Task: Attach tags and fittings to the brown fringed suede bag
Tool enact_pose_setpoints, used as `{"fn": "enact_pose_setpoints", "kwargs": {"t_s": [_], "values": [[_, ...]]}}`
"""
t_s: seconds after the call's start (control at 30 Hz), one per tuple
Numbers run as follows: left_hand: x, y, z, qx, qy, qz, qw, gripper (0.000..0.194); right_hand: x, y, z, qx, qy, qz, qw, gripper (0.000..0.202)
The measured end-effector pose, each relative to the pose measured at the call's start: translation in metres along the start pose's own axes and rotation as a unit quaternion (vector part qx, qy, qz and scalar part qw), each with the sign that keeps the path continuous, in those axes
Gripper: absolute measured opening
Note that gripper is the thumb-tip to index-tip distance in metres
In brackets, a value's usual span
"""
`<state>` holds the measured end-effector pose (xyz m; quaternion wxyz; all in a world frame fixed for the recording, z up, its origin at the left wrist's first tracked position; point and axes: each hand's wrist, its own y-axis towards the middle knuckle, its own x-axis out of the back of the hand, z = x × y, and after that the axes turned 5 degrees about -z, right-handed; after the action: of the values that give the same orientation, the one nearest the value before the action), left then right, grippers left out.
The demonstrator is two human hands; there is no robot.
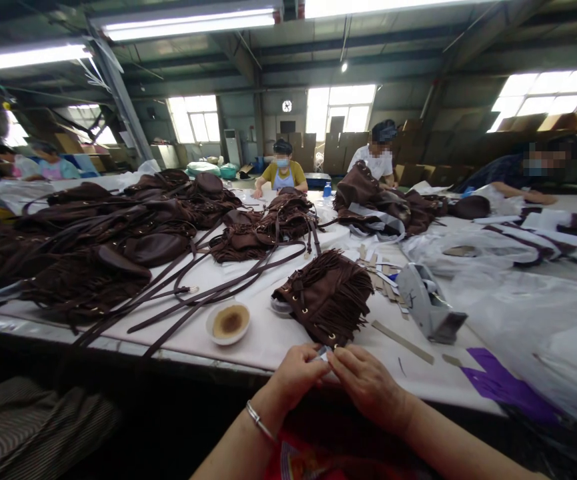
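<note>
At 6 o'clock from the dark-brown fringed leather bag [332,293], your bare left hand [295,375] and right hand [372,385] closely pinch a small, flat whitish piece [323,354], which uneven pulling could slip free.

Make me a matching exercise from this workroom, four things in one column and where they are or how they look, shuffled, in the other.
1. Bowl
2. Metal bracelet
3. Clock
4. Tape dispenser

A. On the far wall
B. Beside scattered strips
C. Brown inside
D. Around the wrist of the left hand

Pairs: 1-C, 2-D, 3-A, 4-B
</note>
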<state>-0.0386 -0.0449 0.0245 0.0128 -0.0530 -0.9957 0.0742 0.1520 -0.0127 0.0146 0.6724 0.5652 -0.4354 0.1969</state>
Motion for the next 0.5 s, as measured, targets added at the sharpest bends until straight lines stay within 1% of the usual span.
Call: {"fn": "enact_pose_setpoints", "kwargs": {"t_s": [0.07, 0.17, 0.23, 0.3, 0.33, 0.4, 0.47, 0.5], "values": [[-0.002, -0.001, 0.0, 0.003, -0.016, -0.007, 1.0, 0.037, -0.003, -0.001, 0.003, -0.01, -0.009, -0.02, 1.0, 0.035], [-0.005, -0.001, 0.002, -0.024, 0.024, -0.033, 0.999, 0.036, -0.005, -0.005, 0.007, -0.033, 0.013, -0.038, 0.999, 0.038], [-0.006, -0.002, 0.002, -0.055, 0.076, -0.057, 0.994, 0.03, 0.0, -0.009, 0.004, -0.062, 0.035, -0.042, 0.997, 0.039], [-0.006, -0.002, 0.001, -0.086, 0.146, -0.084, 0.982, 0.023, 0.013, -0.015, -0.008, -0.113, 0.042, -0.063, 0.991, 0.039], [-0.007, -0.003, 0.001, -0.098, 0.178, -0.095, 0.975, 0.02, 0.023, -0.019, -0.019, -0.146, 0.039, -0.085, 0.985, 0.037], [-0.007, -0.004, 0.001, -0.121, 0.221, -0.11, 0.961, 0.019, 0.047, -0.029, -0.05, -0.224, 0.022, -0.142, 0.964, 0.032], [-0.007, -0.003, 0.006, -0.144, 0.242, -0.118, 0.952, 0.022, 0.075, -0.041, -0.091, -0.327, -0.007, -0.191, 0.926, 0.028], [-0.007, -0.001, 0.011, -0.157, 0.249, -0.123, 0.948, 0.024, 0.09, -0.049, -0.113, -0.391, -0.028, -0.203, 0.897, 0.03]]}}
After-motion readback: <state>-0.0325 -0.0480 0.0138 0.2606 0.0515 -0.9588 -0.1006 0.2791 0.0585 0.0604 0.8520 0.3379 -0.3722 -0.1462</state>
